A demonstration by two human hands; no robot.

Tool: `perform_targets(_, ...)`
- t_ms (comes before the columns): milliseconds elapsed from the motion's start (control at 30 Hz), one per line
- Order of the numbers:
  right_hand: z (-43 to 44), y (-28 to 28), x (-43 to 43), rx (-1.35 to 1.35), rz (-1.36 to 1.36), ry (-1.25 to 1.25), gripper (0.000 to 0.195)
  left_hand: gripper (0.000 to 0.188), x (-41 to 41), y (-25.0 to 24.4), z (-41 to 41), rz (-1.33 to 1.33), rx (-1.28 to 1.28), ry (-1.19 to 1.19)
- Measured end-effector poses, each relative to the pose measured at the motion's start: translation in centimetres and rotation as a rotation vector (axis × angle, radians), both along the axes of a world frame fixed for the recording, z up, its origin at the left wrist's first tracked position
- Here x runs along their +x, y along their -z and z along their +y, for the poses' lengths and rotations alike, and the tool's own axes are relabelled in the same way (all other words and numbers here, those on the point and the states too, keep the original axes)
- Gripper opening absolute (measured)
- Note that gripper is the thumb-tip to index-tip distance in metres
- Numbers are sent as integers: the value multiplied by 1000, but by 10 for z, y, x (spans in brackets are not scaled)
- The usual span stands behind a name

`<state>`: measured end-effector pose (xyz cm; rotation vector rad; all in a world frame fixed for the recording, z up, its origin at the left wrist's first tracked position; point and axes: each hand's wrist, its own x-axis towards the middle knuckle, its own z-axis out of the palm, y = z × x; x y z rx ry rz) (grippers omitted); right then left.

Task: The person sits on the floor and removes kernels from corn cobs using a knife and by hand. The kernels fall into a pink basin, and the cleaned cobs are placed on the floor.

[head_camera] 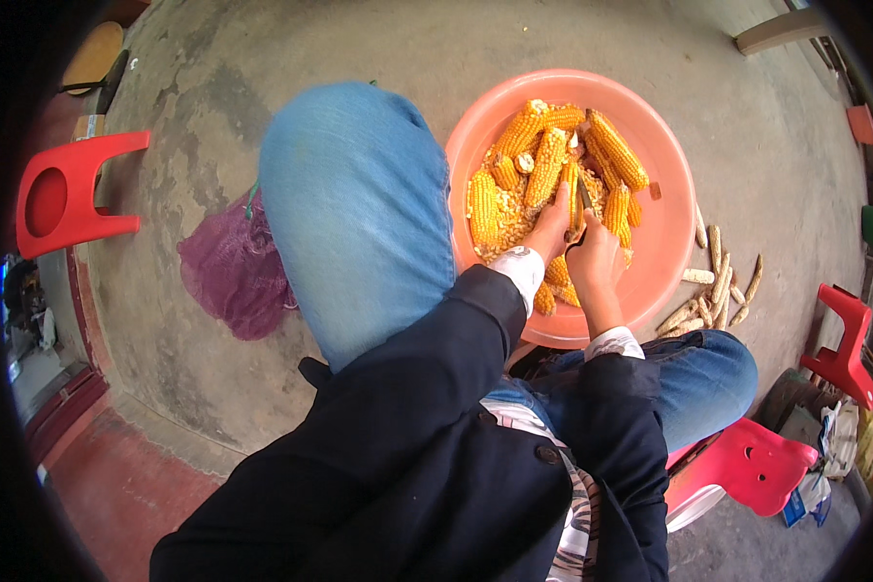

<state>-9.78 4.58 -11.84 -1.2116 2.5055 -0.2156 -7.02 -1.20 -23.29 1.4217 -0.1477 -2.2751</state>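
Observation:
A round orange plastic basin (662,247) stands in front of me, holding several ears of yellow corn (484,207) and loose kernels (511,212). My left hand (551,227) grips one ear of corn (572,190), which points away from me over the heap. Close against its right side, my right hand (596,254) is closed on a dark-handled tool (586,195), which looks like scissors or a knife; its blade lies along the ear. The fingers hide part of the tool and the near end of the ear.
Bare corn cobs (720,280) lie on the concrete floor right of the basin. A purple mesh bag (233,269) lies left of my knee. Red plastic chairs stand at the far left (80,193) and right (844,342). A pink plastic chair (756,465) is at the lower right.

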Motion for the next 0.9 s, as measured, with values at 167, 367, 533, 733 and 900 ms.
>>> perform_targets(167, -9, -2, 1, -97, -136, 105, 49, 65, 7, 15, -1, 59, 16, 2)
perform_targets(367, -22, 17, -12, -91, -176, 184, 54, 57, 5, 35, 21, 207, -67, -16)
perform_targets(533, -16, 10, -17, -191, -180, 199, 54, 63, 24, 15, 13, 227, 1, 77)
perform_targets(733, 11, 15, -31, -309, -214, 173, 56, 64, 30, 1, 10, 227, 85, 24)
perform_targets(900, 46, 49, -27, -222, -103, 125, 58, 68, 27, -16, 7, 270, 16, 51)
